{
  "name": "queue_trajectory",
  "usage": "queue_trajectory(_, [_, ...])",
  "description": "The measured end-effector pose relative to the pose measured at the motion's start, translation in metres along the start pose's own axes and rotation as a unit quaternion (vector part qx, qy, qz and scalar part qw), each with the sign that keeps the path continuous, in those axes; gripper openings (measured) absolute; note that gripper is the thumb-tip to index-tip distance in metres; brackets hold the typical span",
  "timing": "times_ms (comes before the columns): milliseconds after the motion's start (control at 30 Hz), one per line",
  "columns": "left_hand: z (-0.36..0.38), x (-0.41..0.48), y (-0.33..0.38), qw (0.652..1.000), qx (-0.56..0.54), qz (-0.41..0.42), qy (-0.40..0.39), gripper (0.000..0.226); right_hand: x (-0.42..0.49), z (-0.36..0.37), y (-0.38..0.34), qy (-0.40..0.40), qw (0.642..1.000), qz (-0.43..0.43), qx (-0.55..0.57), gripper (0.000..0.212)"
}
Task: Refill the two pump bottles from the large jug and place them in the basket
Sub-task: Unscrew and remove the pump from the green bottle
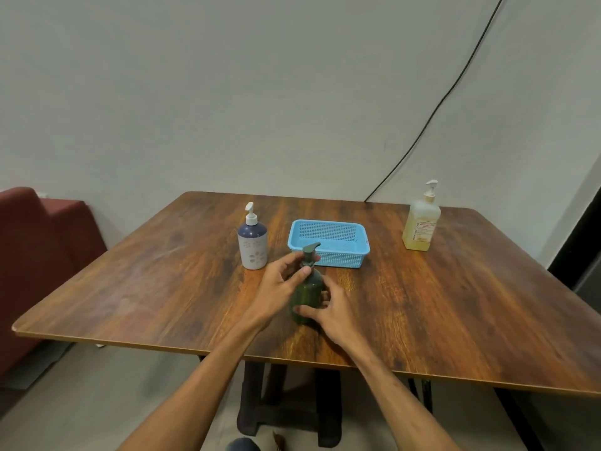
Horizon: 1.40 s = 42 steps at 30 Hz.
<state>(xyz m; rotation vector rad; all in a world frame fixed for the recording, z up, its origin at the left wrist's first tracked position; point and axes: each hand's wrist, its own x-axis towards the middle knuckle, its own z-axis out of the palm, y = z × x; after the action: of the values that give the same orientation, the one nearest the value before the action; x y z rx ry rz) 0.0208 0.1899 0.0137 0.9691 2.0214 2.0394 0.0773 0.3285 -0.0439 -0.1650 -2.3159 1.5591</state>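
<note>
A dark green pump bottle [306, 289] stands upright on the wooden table [162, 288], near its middle. My right hand [328, 314] grips the bottle's lower body. My left hand [282, 281] pinches the bottle's neck just under the green pump head. A blue and white flowered pump bottle [252, 242] stands to the left, apart from both hands. Behind the green bottle sits a light blue basket [338, 245] with nothing in it. The large jug [421, 226], with yellowish liquid and a white pump, stands at the far right.
A black cable [439, 105] runs down the wall to the table's far edge. A red seat [39, 255] stands left of the table. Dark table legs [260, 402] show under the near edge.
</note>
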Motion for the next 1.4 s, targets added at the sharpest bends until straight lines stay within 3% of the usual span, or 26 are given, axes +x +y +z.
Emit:
queue_trajectory(133, [0.003, 0.004, 0.000, 0.998, 0.020, 0.015, 0.060, 0.028, 0.000, 0.000, 0.000, 0.002, 1.000, 0.000, -0.004, 0.075])
queue_trajectory(233, [0.008, 0.006, 0.001, 0.995, 0.047, 0.015, 0.091, 0.038, -0.001, -0.001, -0.002, 0.003, 1.000, 0.004, -0.009, 0.072])
queue_trajectory(300, [0.010, 0.004, 0.004, 0.997, 0.038, 0.000, 0.073, 0.044, -0.001, -0.001, -0.002, 0.001, 1.000, 0.003, -0.015, 0.074])
queue_trajectory(500, [-0.001, -0.002, 0.005, 0.999, -0.025, -0.021, -0.002, 0.033, -0.001, -0.002, -0.003, -0.001, 1.000, 0.004, -0.013, 0.071])
queue_trajectory(700, [0.001, 0.004, 0.003, 0.997, 0.016, 0.018, 0.072, 0.028, -0.002, -0.001, -0.004, 0.006, 1.000, 0.004, -0.015, 0.074])
queue_trajectory(867, [0.005, 0.001, 0.001, 0.999, 0.021, -0.029, 0.030, 0.056, -0.003, -0.001, -0.004, 0.006, 1.000, 0.001, -0.012, 0.072])
queue_trajectory(1000, [0.002, -0.003, -0.001, 1.000, -0.005, -0.007, 0.005, 0.038, -0.002, 0.000, -0.004, 0.007, 1.000, 0.001, -0.011, 0.070])
queue_trajectory(1233, [0.010, 0.000, 0.000, 0.994, 0.031, 0.031, 0.100, 0.031, -0.002, 0.000, -0.003, 0.012, 1.000, 0.005, -0.019, 0.075])
queue_trajectory(1400, [0.011, -0.001, -0.004, 0.994, 0.050, 0.016, 0.093, 0.053, -0.002, 0.001, -0.002, 0.008, 1.000, 0.007, -0.021, 0.074])
